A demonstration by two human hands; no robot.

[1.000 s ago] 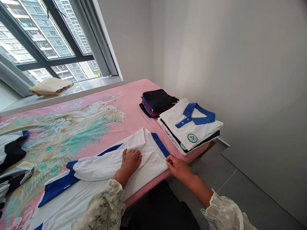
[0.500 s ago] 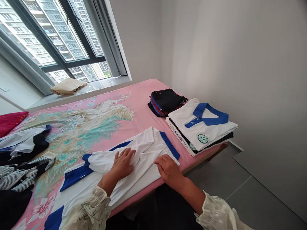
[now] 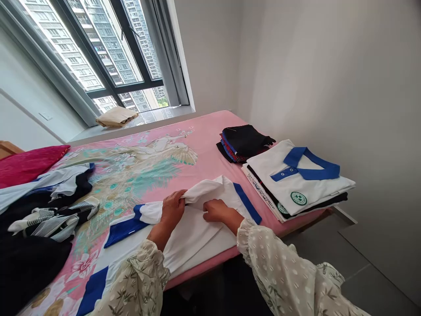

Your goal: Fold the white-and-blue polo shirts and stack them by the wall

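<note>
A white polo shirt (image 3: 197,237) with blue trim lies partly folded along the near edge of the bed, its blue collar or hem band toward the right. My left hand (image 3: 173,208) pinches the shirt's cloth and lifts a fold of it. Close by on the right, my right hand (image 3: 215,210) is closed on the white fabric, fingers curled under and partly hidden. A blue-cuffed sleeve (image 3: 125,231) spreads out to the left of my left hand.
To the right stands a stack of folded shirts (image 3: 263,164), beside a smaller pile of dark folded clothes (image 3: 246,138). Loose clothes (image 3: 62,224) and a red cushion (image 3: 33,164) lie left on the pink bedsheet (image 3: 210,153). A wall borders the right side.
Both hands have gone from lying over the shirt to gripping its cloth, raising a fold. My right hand has moved in toward the left one. The view has shifted left.
</note>
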